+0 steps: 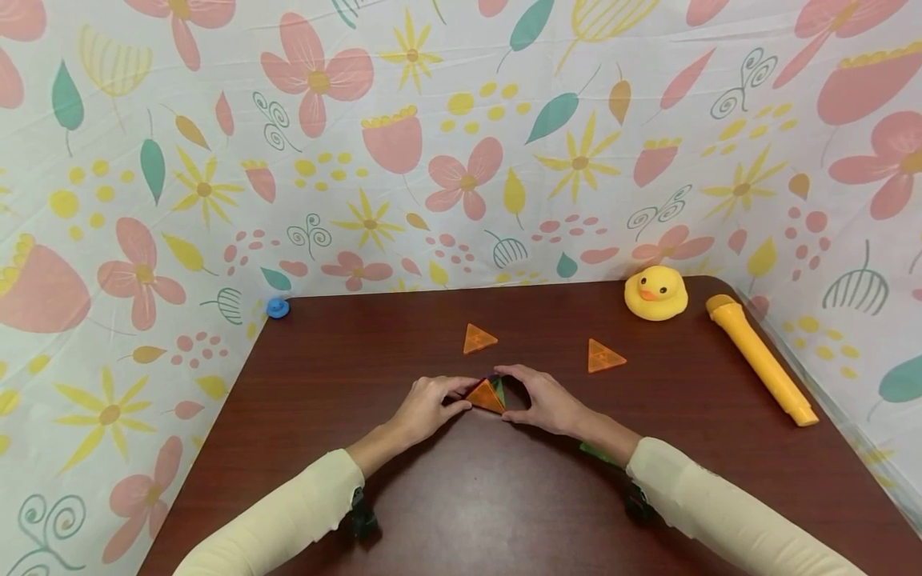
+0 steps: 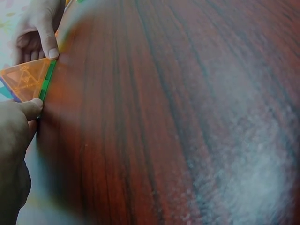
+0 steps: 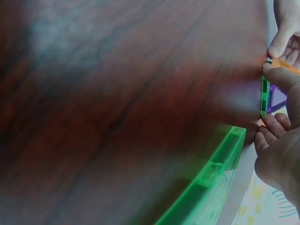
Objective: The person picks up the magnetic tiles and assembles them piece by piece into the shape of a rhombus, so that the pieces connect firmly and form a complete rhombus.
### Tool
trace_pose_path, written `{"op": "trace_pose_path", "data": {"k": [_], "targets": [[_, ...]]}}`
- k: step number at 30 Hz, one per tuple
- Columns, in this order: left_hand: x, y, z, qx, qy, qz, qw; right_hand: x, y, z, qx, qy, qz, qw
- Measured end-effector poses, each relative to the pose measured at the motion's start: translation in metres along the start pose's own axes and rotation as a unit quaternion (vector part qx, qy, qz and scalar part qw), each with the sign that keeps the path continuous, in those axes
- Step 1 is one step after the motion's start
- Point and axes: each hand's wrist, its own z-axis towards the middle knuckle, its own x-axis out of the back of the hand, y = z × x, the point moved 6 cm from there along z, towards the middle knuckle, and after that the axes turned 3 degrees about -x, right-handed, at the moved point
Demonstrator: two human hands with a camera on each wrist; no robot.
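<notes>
Between the two hands, near the middle of the table, sits a small built shape of magnetic tiles. An orange triangular tile [image 1: 486, 397] leans up at its front. Along the bottom runs a green tile [image 2: 47, 80], and a purple tile [image 3: 277, 97] shows in the right wrist view. My left hand [image 1: 425, 406] holds the shape's left side between thumb and fingers. On the opposite side my right hand [image 1: 549, 402] grips it, thumb at the near corner and fingers behind. The fingers partly hide how the tiles join.
Two loose orange triangular tiles [image 1: 479, 339] lie beyond the hands, one farther right. A green tile [image 1: 599, 454] lies under my right forearm. A yellow rubber duck [image 1: 655, 294] and yellow toy microphone [image 1: 762, 360] are at right; a small blue duck [image 1: 278, 308] is at far left.
</notes>
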Motion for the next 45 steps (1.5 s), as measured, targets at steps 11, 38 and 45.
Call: {"op": "trace_pose_path", "data": {"k": [11, 38, 45], "targets": [[0.000, -0.001, 0.000, -0.005, -0.014, -0.008, 0.9999, -0.001, 0.002, 0.000, 0.009, 0.001, -0.001, 1.0000], [-0.003, -0.007, 0.003, 0.024, -0.059, -0.069, 0.9956, 0.038, 0.032, 0.056, -0.035, -0.026, 0.050, 0.9978], [-0.003, -0.009, 0.002, 0.027, -0.060, -0.075, 0.9950, 0.032, 0.044, 0.079, -0.068, -0.010, 0.068, 0.9953]]}}
